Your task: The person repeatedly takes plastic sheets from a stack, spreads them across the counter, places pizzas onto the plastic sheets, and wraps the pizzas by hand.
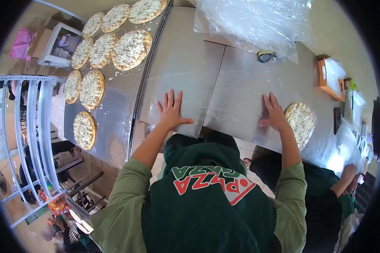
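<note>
My left hand (170,113) lies flat with its fingers spread on the grey tabletop (185,46), holding nothing. A ring shows on one of its fingers. To the right, my right hand (274,113) rests on the same surface, its fingers stretched out. Just beside it is a pizza (299,124) topped with grated white cheese, which seems to lie in clear plastic. Several more cheese-topped pizzas (132,49) are set out on the table at the left, with crumbs of cheese scattered around them.
A heap of clear plastic bags (253,21) sits at the back, beside a roll of tape (266,56). An orange tray (330,80) stands at the far right. A co-worker's hand (349,172) is near plastic at the right edge. Metal shelving (31,135) stands on the left.
</note>
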Tool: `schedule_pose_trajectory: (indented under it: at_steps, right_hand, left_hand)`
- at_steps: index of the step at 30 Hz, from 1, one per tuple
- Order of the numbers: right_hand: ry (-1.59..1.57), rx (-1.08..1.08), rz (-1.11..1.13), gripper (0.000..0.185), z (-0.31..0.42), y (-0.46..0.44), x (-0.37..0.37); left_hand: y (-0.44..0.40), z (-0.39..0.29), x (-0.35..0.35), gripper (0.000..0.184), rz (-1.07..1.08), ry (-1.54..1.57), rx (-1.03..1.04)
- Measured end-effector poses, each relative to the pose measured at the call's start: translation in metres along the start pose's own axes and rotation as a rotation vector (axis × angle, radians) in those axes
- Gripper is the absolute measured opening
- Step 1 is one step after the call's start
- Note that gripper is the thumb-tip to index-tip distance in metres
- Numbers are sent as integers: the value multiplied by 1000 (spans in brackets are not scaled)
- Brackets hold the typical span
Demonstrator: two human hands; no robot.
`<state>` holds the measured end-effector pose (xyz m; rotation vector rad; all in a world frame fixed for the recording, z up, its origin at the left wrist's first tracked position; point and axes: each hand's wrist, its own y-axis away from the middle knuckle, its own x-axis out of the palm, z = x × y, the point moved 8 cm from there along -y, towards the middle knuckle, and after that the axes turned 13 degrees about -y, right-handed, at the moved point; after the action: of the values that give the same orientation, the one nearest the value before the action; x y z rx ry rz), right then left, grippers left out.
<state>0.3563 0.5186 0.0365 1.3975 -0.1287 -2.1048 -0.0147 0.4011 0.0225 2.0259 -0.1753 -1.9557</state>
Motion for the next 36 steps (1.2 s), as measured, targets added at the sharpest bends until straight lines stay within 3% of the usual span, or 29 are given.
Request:
schedule_pose_trajectory:
  at_steps: [3,6,8,9,12,13,16,17,20,22,24,26,29,33,36]
  right_hand:
    - [59,14,93,123,-5,-2,-1]
    - [125,41,161,128,-8,-5,1]
    - [153,101,220,127,-11,-6,1]
    - [113,42,209,116,-2,-7,-1]
    - [-138,-103,88,104,-6,-14,6]
    - [-156,-72,64,102,-4,-14,7]
    - [-169,-51,23,96,11,-6,14]
    - [-146,-79,25,95,16,-3,13]
    - [-161,-6,58,93,17,-2,13]
    - [-136,10,50,90,15,-2,14]
    - [-131,-12,1,87,3,-4,17]
    - [-115,44,-5,82,2,-7,15]
    - [-95,85,-23,77,0,-12,14]
    - [-138,47,-79,72,-17,-18,17]
    - [-226,43,-65,68,-16,-22,16]
  left_hand:
    - [0,0,-16,130,215,-169,104]
    - [1,5,-17,134,283,-243,159]
    - [8,7,-23,131,227,-149,148]
    - [13,6,-24,130,201,-101,144]
    - [13,17,-9,122,-224,106,-8]
    - [12,19,-2,115,-201,61,-31]
    - [23,27,3,118,-64,8,93]
    - [29,30,-14,116,85,-67,103]
    - [35,97,-54,107,-214,254,-168]
    - [43,199,-36,90,-681,849,-540]
    - [69,279,-5,74,-970,1779,-956]
    - [79,337,24,74,-1168,2117,-1184]
    - [71,368,31,83,-1043,2436,-1229]
    - [58,389,41,92,-1034,2515,-1125]
    - [37,401,22,91,-1106,2605,-668]
